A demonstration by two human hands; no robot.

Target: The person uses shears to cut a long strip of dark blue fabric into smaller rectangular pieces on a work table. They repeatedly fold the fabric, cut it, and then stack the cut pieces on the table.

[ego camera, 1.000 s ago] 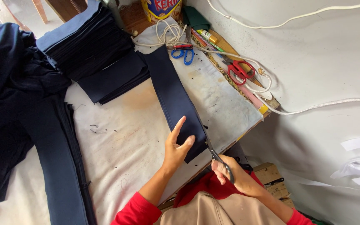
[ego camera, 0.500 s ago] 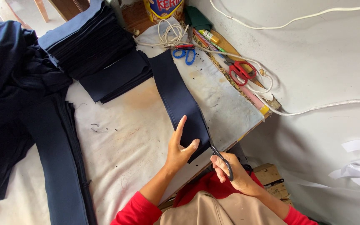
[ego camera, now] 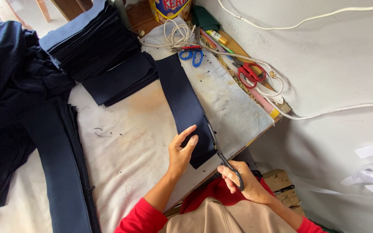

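Note:
A long strip of dark navy fabric (ego camera: 178, 95) lies across the white-covered work table (ego camera: 130, 142). My left hand (ego camera: 181, 151) presses flat on the strip's near end, fingers apart. My right hand (ego camera: 242, 183) grips black-handled scissors (ego camera: 219, 149) at the table's near edge. Their blades run along the strip's right edge, cutting into it.
Stacks of cut navy pieces (ego camera: 96, 51) sit at the back, and loose navy cloth (ego camera: 18, 116) covers the left side. Blue scissors (ego camera: 191, 54), red scissors (ego camera: 250, 74), a white cord (ego camera: 173, 32) and a tin (ego camera: 170, 7) lie along the far right edge. A grey wall stands on the right.
The scissors have advanced further up along the strip's right edge. My left hand has shifted slightly forward on the cloth, still pressing it down.

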